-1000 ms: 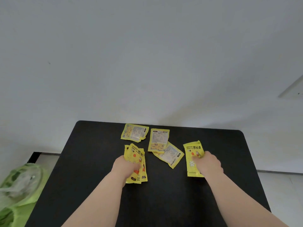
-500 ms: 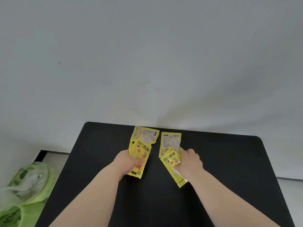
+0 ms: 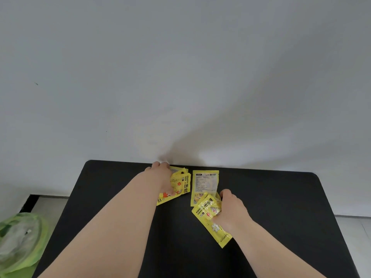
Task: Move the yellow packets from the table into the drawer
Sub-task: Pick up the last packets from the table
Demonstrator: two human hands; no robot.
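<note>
Left hand (image 3: 162, 177) at far edge of bench (image 3: 281, 217), centre frame, fingers curled, gripping left packet stack (image 3: 179, 184). Right hand (image 3: 230, 211) pinches tilted yellow packets (image 3: 207, 216). Flat packet (image 3: 204, 182) lies between hands, near end under tilted packets. Open black surface right and below. Green bag (image 3: 20, 241) lower left, off bench.

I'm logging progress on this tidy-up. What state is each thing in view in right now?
Left hand: grips the left packets near the table's far edge.
Right hand: grips the right packets, held slanted.
Loose packet: flat on the table, text side up, not held; the right packets overlap its near end.
Table: black, bearing the packets.
Green bag: crumpled, left of the table.
</note>
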